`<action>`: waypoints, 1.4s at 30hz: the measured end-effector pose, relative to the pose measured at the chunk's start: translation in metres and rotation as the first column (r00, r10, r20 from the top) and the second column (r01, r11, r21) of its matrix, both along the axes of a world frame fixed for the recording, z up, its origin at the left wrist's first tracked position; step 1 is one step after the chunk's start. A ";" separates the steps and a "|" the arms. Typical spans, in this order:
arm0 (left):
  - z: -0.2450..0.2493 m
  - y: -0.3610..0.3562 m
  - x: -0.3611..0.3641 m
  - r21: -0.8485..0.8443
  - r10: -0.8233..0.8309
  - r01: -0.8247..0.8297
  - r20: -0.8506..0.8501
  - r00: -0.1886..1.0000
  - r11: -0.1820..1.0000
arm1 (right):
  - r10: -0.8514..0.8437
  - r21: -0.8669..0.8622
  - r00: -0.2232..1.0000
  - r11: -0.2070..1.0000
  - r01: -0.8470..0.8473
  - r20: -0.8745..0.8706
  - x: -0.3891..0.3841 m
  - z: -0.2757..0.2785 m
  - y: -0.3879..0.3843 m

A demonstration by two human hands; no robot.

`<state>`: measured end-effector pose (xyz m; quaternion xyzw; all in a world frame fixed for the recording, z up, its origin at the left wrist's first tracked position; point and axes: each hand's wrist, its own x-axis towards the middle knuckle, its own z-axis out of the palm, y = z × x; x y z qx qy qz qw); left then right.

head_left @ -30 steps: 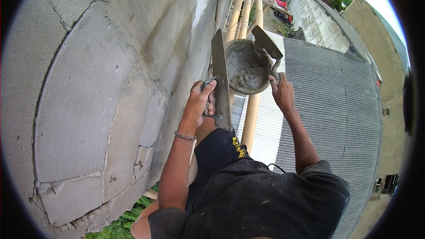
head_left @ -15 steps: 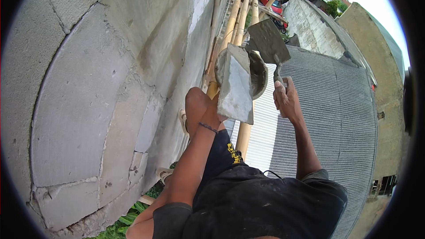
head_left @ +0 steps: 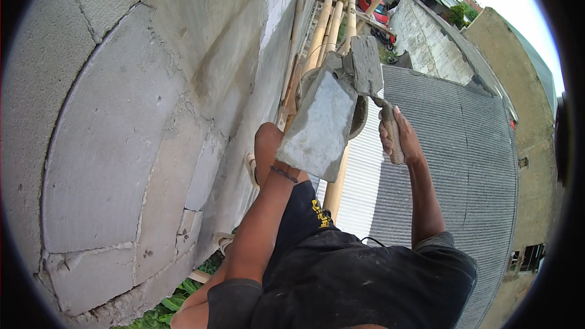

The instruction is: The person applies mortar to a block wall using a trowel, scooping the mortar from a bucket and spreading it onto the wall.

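A rectangular mortar board [head_left: 320,125], its face coated in smooth grey mortar, tilts in front of me. My left hand [head_left: 283,165] is mostly hidden behind its lower left edge and supports it from underneath; a dark bracelet circles that wrist. My right hand [head_left: 399,134] is wrapped round the wooden handle of a trowel [head_left: 367,66]. The trowel's mortar-caked blade is turned partly on edge against the board's upper right corner. Behind the board, a round bucket [head_left: 361,119] with a mortar-smeared rim is partly covered.
A rough block wall [head_left: 103,146], partly plastered, rises close on my left. Bamboo poles [head_left: 329,24] of a scaffold run ahead beneath the bucket. Below to the right lies a corrugated roof [head_left: 445,146]. A red car [head_left: 372,5] stands far down at ground level.
The trowel blade has come down and left from above the bucket to the board's edge, rotating as it moved. The board has tilted and shifted down toward me.
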<state>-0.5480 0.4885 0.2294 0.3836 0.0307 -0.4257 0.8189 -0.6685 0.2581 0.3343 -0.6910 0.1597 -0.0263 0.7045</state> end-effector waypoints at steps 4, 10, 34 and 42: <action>-0.006 0.006 -0.009 -0.024 -0.029 0.029 -0.023 0.999 0.999 | 0.032 0.073 0.998 0.997 -0.028 -0.062 -0.005 -0.005 -0.003; -0.004 -0.001 -0.007 -0.066 -0.066 0.063 -0.046 0.997 0.996 | 0.095 -0.065 0.986 0.992 -0.105 -0.137 -0.010 -0.006 -0.017; -0.005 0.012 -0.017 -0.249 -0.211 0.178 -0.112 0.971 0.952 | -0.072 -0.031 0.996 0.997 0.071 -0.044 -0.036 -0.030 -0.038; 0.000 0.003 -0.032 -0.316 -0.293 0.253 -0.084 0.952 0.914 | -0.005 0.402 0.990 0.914 -0.053 0.142 -0.003 -0.026 -0.013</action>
